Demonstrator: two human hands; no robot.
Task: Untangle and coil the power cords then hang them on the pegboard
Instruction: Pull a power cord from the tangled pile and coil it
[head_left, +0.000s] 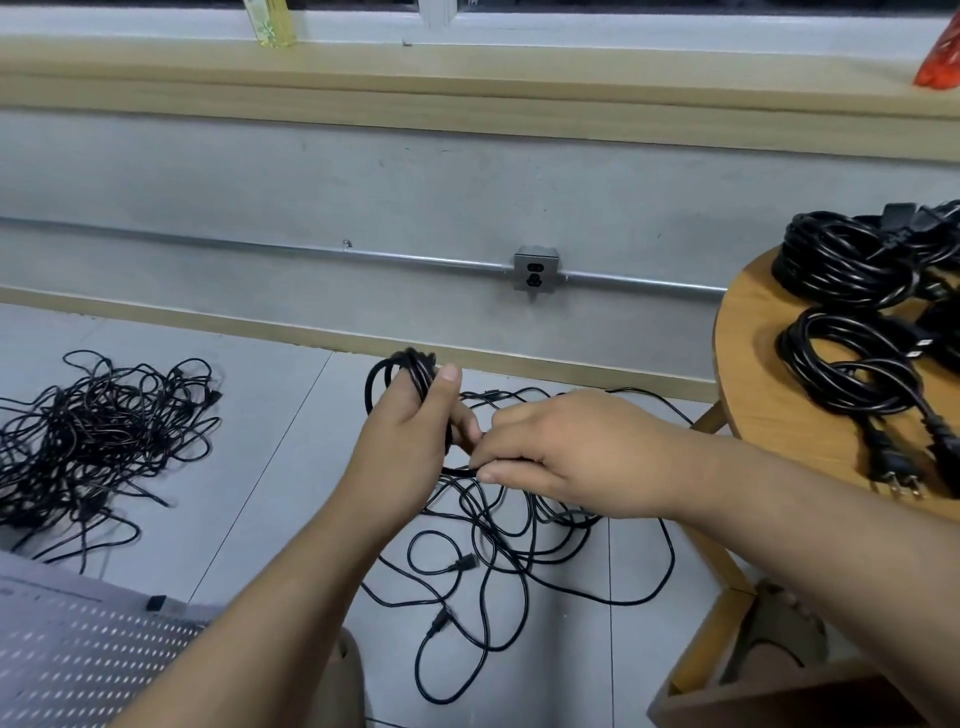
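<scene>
- I saw the left hand (410, 436) raised above the floor, its fingers and thumb curled round a small coil (400, 364) of thin black cord, the thumb pointing up along the loops.
- The right hand (561, 457) reached across with knuckles up, thumb and fingers pinching a strand of black cord just beside the left hand's fingers.
- Below the hands a loose tangle of cords (493, 545), smooth and black, sprawled in wide loops, with a few small plugs showing among them.
- A second, denser pile of cords (98, 431) lay well apart to the left on the pale, glossy tile floor (270, 395).
- At the right edge stood a round wooden table (753, 374) with a matte tan top.
- Thicker black coiled cords (852, 265) lay on the table in neat rings, with pronged plugs near its rim.
- A white perforated pegboard (78, 660) lay flat at the lower left corner, near the left forearm.
- On the grey wall behind, a square metal socket (536, 270) sat on a thin horizontal metal pipe (260, 249).
</scene>
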